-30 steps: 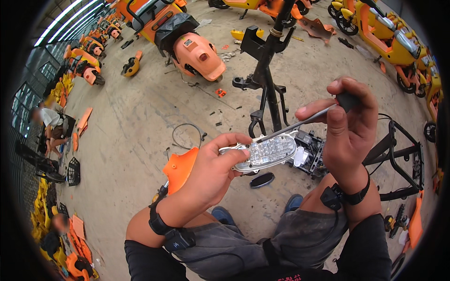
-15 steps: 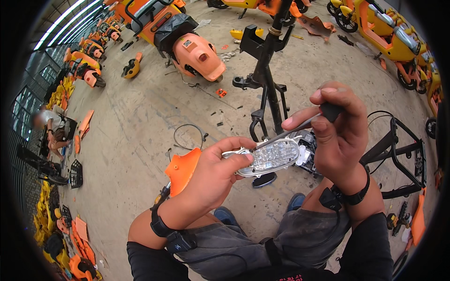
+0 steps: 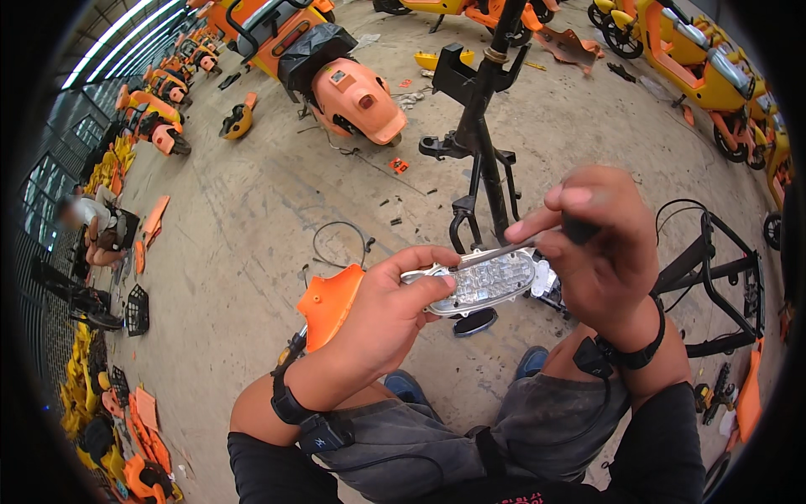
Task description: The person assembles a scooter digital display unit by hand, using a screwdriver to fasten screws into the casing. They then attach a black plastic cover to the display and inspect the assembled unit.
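In left fingers [image 3: 430, 290], pinching a lamp [image 3: 495, 281] by one end, above the floor [image 3: 243, 244]. Along its upper edge, holding a screwdriver [image 3: 508, 250] in right fingers [image 3: 537, 222].

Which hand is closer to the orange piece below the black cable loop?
Left. The left hand looks just beside the orange piece; the right hand is farther off, past the clear lamp.

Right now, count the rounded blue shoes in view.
2: left shoe, below the left end of the oval clear-plastic lamp; right shoe, below its right end. Both are partly covered; others may be hidden.
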A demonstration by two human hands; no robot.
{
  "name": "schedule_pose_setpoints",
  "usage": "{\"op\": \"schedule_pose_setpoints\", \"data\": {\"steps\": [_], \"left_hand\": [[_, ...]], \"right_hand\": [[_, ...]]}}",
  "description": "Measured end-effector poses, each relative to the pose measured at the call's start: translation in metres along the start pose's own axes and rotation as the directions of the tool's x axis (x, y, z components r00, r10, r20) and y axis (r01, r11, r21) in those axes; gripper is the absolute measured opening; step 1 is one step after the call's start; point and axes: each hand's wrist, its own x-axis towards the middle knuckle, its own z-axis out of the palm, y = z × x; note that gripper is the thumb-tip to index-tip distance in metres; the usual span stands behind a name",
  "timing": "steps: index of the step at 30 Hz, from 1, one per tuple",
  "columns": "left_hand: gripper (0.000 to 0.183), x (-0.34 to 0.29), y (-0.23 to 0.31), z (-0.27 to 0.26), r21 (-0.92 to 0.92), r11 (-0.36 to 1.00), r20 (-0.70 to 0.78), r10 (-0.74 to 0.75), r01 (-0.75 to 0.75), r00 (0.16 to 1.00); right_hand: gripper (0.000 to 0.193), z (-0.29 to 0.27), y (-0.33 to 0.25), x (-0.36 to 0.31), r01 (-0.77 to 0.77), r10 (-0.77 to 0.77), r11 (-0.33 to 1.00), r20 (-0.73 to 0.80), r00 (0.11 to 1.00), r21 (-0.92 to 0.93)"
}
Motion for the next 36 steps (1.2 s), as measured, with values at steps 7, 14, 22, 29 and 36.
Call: {"op": "schedule_pose_setpoints", "data": {"steps": [7,14,22,29,36], "left_hand": [[0.026,0.002,-0.006,-0.005,0.057,0.998,-0.026,0.01,-0.008,1.0],[0.027,0.004,-0.002,-0.001,0.108,0.994,-0.048,-0.01,0.016,0.999],[0.03,0.0,-0.01,0.001,0.226,0.973,-0.026,-0.048,0.052,0.999],[0.03,-0.001,-0.003,0.003,0.166,0.986,-0.027,-0.031,0.036,0.999],[0.029,0.001,-0.01,-0.002,0.103,0.995,-0.006,-0.017,0.017,1.0]], "right_hand": [[0.056,-0.006,-0.006,0.008,-0.115,0.12,0.99,0.062,0.991,-0.078],[0.062,0.013,-0.006,0.004,-0.254,0.293,0.869,-0.027,0.956,0.424],[0.041,-0.003,-0.001,0.01,-0.134,0.13,0.989,0.06,0.99,0.062],[0.041,-0.001,-0.004,0.006,-0.21,0.215,0.911,0.025,0.976,0.356],[0.035,-0.009,-0.012,0.011,-0.039,0.04,0.986,0.002,0.999,-0.163]]}}
